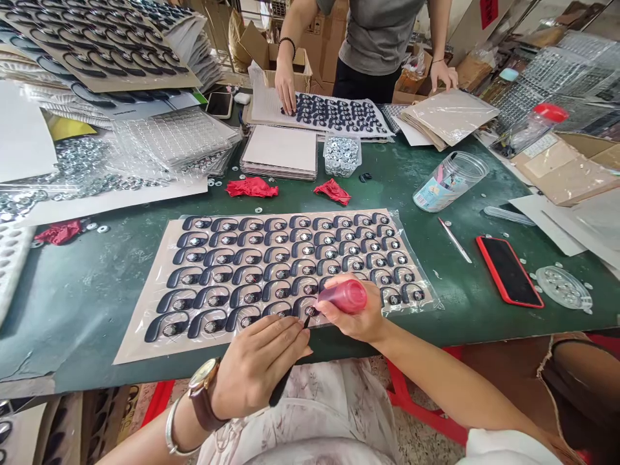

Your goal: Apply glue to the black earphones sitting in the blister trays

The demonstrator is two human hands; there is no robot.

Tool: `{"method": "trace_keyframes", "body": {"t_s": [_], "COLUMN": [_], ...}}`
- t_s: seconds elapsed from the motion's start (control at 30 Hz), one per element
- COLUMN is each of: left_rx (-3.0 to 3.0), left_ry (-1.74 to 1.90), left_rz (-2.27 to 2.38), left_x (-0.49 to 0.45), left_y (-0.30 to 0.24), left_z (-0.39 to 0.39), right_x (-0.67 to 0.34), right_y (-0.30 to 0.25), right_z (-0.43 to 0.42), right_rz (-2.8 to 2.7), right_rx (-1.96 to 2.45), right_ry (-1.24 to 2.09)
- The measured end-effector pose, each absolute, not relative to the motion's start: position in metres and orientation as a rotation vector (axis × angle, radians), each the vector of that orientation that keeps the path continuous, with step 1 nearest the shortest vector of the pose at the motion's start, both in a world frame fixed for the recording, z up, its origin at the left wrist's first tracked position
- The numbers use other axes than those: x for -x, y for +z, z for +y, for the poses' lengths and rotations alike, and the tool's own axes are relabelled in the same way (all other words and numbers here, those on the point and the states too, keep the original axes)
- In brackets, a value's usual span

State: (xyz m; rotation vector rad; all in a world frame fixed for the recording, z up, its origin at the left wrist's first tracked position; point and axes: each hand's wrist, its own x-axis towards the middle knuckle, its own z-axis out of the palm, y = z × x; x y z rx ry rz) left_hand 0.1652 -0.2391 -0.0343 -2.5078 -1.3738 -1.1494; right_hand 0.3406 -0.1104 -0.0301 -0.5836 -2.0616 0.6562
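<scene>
Hands low over sheet: right hand grips red bottle, left hand pinches stick.

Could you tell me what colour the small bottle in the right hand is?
The bottle is red to pink; the head view shows it.

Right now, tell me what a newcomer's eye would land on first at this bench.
The big sheet of dark hook-shaped parts lying mid-table on the green table draws the eye first. At its near edge the right hand grips a small red bottle, while the left hand holds a thin dark tool beside it. Across the table, another person's hand rests on a similar sheet.
</scene>
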Motion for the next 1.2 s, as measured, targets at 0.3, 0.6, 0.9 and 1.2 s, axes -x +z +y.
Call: {"method": "trace_keyframes", "body": {"t_s": [0.3, 0.6, 0.9, 1.2], "left_rx": [2.542, 2.554, 2.589, 2.649], "left_ry": [-1.164, -1.188, -1.239, -1.369], "left_rz": [-1.393, -1.399, -1.415, -1.511], "left_x": [-0.163, -0.161, -0.160, -0.153], "left_y": [-0.032, -0.026, -0.028, -0.031], "left_z": [-0.237, -0.235, -0.234, -0.229], "right_x": [-0.340, -0.341, -0.342, -0.343], "right_y": [-0.026, -0.026, -0.023, -0.022], "right_z": [-0.109, -0.108, -0.108, -0.108], "right_rz": [-2.054, -2.085, -2.094, -2.107], "right_rx": [0.583, 0.558, 0.564, 0.563], "right_ry": [0.638, 0.596, 0.618, 0.666]}}
